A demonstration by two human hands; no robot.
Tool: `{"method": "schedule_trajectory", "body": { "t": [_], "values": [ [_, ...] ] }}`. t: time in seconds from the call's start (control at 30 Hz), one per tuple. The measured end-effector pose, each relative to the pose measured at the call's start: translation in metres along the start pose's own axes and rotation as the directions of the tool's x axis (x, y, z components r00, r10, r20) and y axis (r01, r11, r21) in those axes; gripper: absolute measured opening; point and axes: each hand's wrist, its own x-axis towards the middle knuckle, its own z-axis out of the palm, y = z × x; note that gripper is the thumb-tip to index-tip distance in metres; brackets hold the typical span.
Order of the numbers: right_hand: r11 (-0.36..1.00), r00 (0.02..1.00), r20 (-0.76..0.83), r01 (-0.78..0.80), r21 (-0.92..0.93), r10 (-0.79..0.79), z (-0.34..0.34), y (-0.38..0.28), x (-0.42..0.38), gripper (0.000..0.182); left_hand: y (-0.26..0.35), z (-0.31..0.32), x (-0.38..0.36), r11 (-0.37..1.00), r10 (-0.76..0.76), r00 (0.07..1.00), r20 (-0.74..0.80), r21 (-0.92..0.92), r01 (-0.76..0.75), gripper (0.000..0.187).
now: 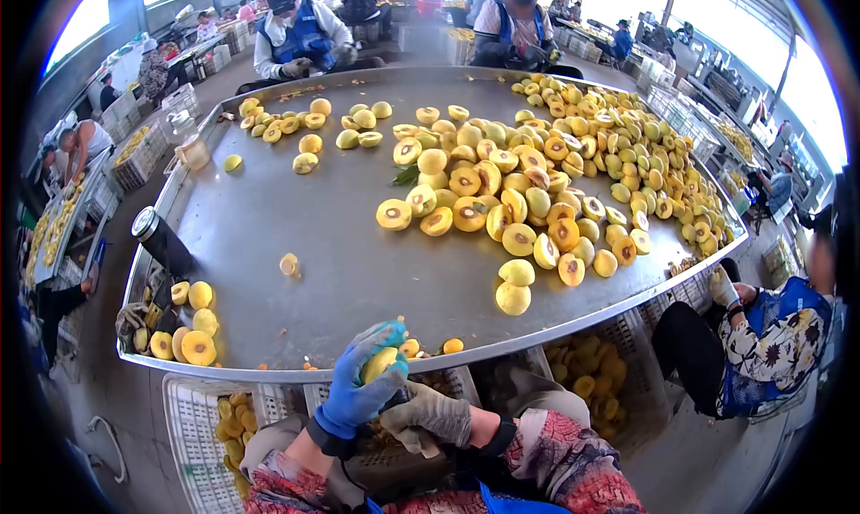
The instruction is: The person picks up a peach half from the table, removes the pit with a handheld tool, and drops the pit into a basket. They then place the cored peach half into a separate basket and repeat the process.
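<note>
My left hand (358, 389), in a blue glove, is closed around a yellow peach half (380, 364) just above the near edge of the metal table (322, 236). My right hand (430, 417), in a grey glove, is curled close below it, its fingers closed. A bit of something dark shows at its fingertips, too hidden to name. Beyond my hands, a large heap of cut peaches (528, 174) covers the table's middle and right, many with brown centres facing up. Two small peach pieces (409, 347) lie by the near rim.
A dark tumbler (161, 241) and a clear jug (189, 141) stand at the left. Several peach halves (198, 346) lie in the left corner. Under the near edge are white crates (193, 442) with peaches. Gloved people (305, 39) sit across and at the right (761, 344).
</note>
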Motion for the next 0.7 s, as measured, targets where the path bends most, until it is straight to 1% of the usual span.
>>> {"method": "schedule_trajectory", "body": {
  "t": [0.07,0.1,0.13,0.17,0.2,0.23,0.3,0.33,0.4,0.43,0.47,0.5,0.53,0.57,0.6,0.63,0.7],
  "values": [
    [0.998,0.999,0.051,0.013,0.069,-0.016,0.007,-0.002,0.0,0.012,0.012,-0.004,0.003,0.998,0.061,0.997,0.043,-0.03,-0.06,0.033],
    [0.994,0.997,0.074,0.016,0.106,-0.024,0.011,-0.002,0.0,0.012,0.015,-0.006,0.003,0.999,0.005,0.999,0.049,-0.049,-0.003,0.032],
    [0.993,0.999,0.017,0.043,0.112,-0.045,0.015,-0.001,0.003,0.023,0.016,-0.009,0.003,0.996,-0.051,0.997,0.057,-0.069,0.055,0.032],
    [0.998,0.999,-0.031,0.041,0.038,-0.04,0.019,0.001,0.003,0.023,0.019,-0.012,0.002,0.989,-0.108,0.992,0.069,-0.089,0.114,0.031],
    [0.999,0.996,-0.079,0.035,-0.041,-0.038,0.023,0.0,0.002,0.023,0.024,-0.015,0.001,0.986,-0.115,0.988,0.102,-0.106,0.126,0.03],
    [0.992,0.991,-0.128,0.021,-0.122,-0.037,0.026,-0.001,0.001,0.022,0.029,-0.016,0.0,0.983,-0.121,0.987,0.104,-0.125,0.133,0.029],
    [0.984,0.988,-0.145,0.035,-0.175,-0.061,0.032,-0.003,-0.001,0.023,0.035,-0.016,-0.001,0.975,-0.141,0.983,0.116,-0.156,0.158,0.029],
    [0.98,0.986,-0.15,0.045,-0.194,-0.075,0.032,-0.004,0.0,0.023,0.033,-0.017,-0.002,0.986,-0.107,0.989,0.099,-0.115,0.118,0.029],
    [0.995,0.999,-0.027,-0.029,-0.091,0.026,0.022,-0.004,0.004,0.025,0.022,-0.021,-0.006,0.998,-0.059,0.996,0.063,-0.021,0.061,0.03],
    [0.997,0.996,0.041,-0.076,-0.031,0.077,0.016,-0.003,0.006,0.026,0.02,-0.022,-0.006,0.99,0.084,0.994,0.069,0.11,-0.092,0.029],
    [0.998,0.996,0.057,-0.063,0.003,0.063,0.015,0.0,0.008,0.027,0.019,-0.022,-0.003,0.945,0.21,0.973,0.098,0.236,-0.228,0.028],
    [1.0,0.999,0.024,-0.022,-0.02,0.023,0.019,-0.005,0.002,0.025,0.017,-0.022,-0.003,0.872,0.315,0.939,0.142,0.348,-0.345,0.027],
    [0.999,1.0,-0.009,0.005,-0.048,-0.006,0.019,-0.005,0.001,0.026,0.017,-0.022,-0.003,0.853,0.305,0.939,0.159,0.393,-0.343,0.029],
    [0.997,0.999,-0.04,0.029,-0.078,-0.033,0.018,-0.006,0.002,0.026,0.01,-0.02,-0.001,0.879,0.326,0.936,0.132,0.321,-0.352,0.03],
    [0.994,0.995,-0.098,-0.001,-0.106,-0.009,0.016,-0.005,0.005,0.028,0.002,-0.02,-0.002,0.901,0.341,0.935,0.098,0.25,-0.355,0.031],
    [0.991,0.988,-0.153,-0.036,-0.131,0.015,0.014,-0.002,0.008,0.029,0.005,-0.024,-0.003,0.977,0.111,0.988,0.111,0.168,-0.129,0.032],
    [0.988,0.982,-0.178,-0.086,-0.129,0.062,0.015,-0.007,0.008,0.032,0.005,-0.02,-0.002,0.999,-0.039,0.995,0.093,0.026,0.037,0.034]
  ]
}}
